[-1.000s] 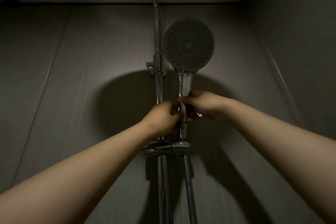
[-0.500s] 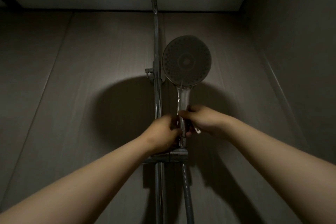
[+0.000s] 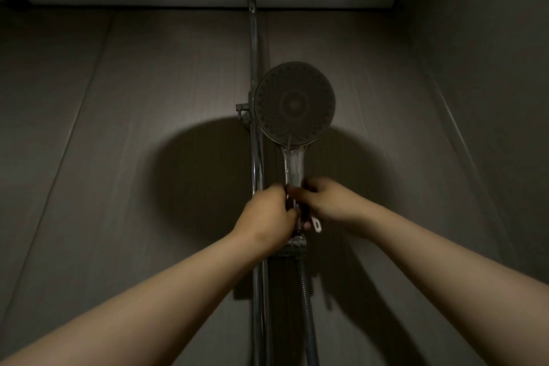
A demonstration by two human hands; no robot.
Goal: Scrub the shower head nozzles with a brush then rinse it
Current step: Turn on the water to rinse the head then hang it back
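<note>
Shower head (image 3: 294, 104), round dotted face, glossy chrome handle (image 3: 294, 166), metal hose (image 3: 309, 321)

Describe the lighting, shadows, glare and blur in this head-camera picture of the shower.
Head view: dim; a round shadow darkens the wall behind the left hand and right hand, which look slightly smeared on the handle of the shower head; glints streak the chrome rail; wide-angle splays the wall seams.

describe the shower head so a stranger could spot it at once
Find the chrome rail running up the grey back wall. Just right of it sits the shower head. It is the only round, dotted disc; the rail and hose are thin tubes.
</note>
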